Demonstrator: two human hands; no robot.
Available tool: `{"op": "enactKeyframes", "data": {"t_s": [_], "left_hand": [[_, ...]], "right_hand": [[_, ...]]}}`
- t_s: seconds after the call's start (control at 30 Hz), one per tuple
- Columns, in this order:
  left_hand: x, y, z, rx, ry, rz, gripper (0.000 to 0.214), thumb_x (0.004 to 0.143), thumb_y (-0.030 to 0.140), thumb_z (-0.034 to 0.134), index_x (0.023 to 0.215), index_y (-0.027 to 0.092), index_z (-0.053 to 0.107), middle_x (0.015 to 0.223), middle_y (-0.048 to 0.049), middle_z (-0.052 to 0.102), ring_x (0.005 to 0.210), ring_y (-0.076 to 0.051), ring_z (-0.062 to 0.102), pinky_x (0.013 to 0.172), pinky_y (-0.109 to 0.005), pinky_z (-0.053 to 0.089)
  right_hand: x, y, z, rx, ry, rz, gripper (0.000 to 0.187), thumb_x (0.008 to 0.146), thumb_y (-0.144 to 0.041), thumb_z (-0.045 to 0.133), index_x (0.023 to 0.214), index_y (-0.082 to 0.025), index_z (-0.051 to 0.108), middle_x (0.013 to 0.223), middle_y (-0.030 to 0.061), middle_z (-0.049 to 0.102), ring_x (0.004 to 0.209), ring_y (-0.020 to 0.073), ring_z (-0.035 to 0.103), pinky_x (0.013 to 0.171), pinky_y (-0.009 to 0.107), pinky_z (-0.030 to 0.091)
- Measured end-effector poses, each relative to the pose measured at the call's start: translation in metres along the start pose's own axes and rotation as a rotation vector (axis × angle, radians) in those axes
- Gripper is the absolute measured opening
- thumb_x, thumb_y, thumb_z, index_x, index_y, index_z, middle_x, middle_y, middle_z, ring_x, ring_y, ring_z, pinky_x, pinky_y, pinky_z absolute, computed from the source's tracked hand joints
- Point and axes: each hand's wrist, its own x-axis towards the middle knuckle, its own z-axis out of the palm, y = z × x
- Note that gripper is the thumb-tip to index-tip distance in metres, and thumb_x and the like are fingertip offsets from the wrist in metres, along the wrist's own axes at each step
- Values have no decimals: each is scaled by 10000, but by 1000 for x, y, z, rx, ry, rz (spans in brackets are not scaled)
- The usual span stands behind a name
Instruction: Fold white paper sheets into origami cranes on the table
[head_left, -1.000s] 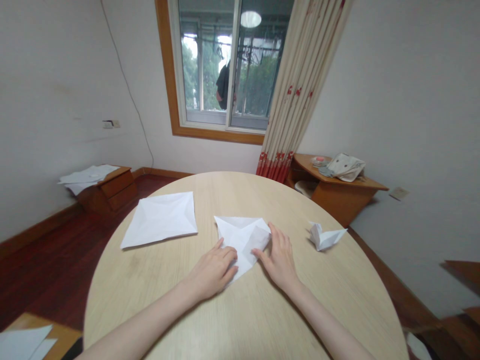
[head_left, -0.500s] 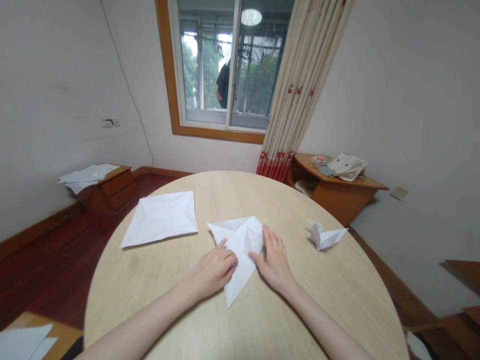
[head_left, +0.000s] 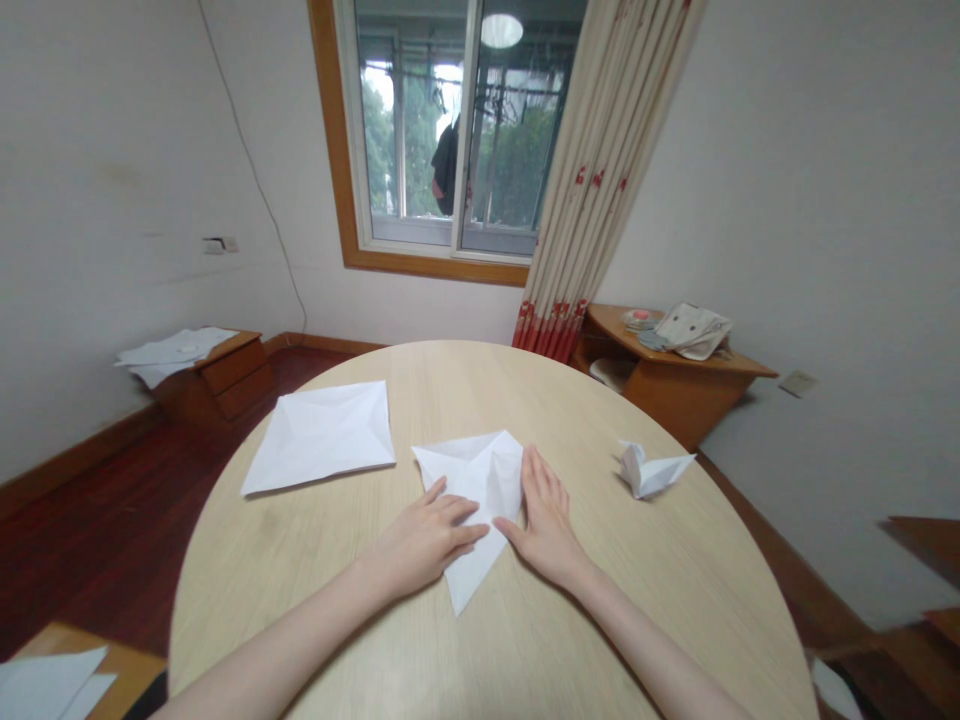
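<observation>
Nearest, at six o'clock, lies the bare front of the round wooden table (head_left: 480,670). Just beyond, at its middle, the folded white paper (head_left: 480,480) lies with one sharp point towards six. From its eight o'clock side the left hand (head_left: 420,545) rests on it, loosely open, pressing rather than gripping. The right hand (head_left: 546,518) lies along its three o'clock edge, open, thumb spread towards the left hand's fingers.

Over the last second the paper has turned and its near point has come clear; since then the left fingers have stretched further across. For the folding, that probably means the sheet is steadied while the raised right flap is shaped.

Farther off, a paper bird (head_left: 651,475) sits near three o'clock and creased white sheets (head_left: 326,430) at ten. Farthest, at twelve, is the sliding window (head_left: 416,150).
</observation>
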Motion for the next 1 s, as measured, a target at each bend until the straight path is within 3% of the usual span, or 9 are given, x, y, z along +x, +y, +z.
{"op": "enactKeyframes", "data": {"t_s": [0.27, 1.0], "left_hand": [[-1, 0, 4, 27, -63, -38, 347, 939, 312, 504, 1277, 253, 557, 1370, -132, 506, 1256, -281, 481, 1085, -516, 299], [1, 0, -1, -42, -61, -86, 324, 897, 301, 584, 1215, 251, 611, 1331, -115, 540, 1234, -248, 499, 1105, -492, 283]], "right_hand": [[3, -1, 2, -35, 38, 74, 924, 815, -444, 545, 1493, -178, -23, 1553, 157, 121, 1418, 308, 124, 1096, 510, 166], [3, 4, 7, -57, 32, 48, 869, 848, -524, 499, 1495, -165, 45, 1529, 170, 209, 1399, 309, 187, 1084, 507, 186]]}}
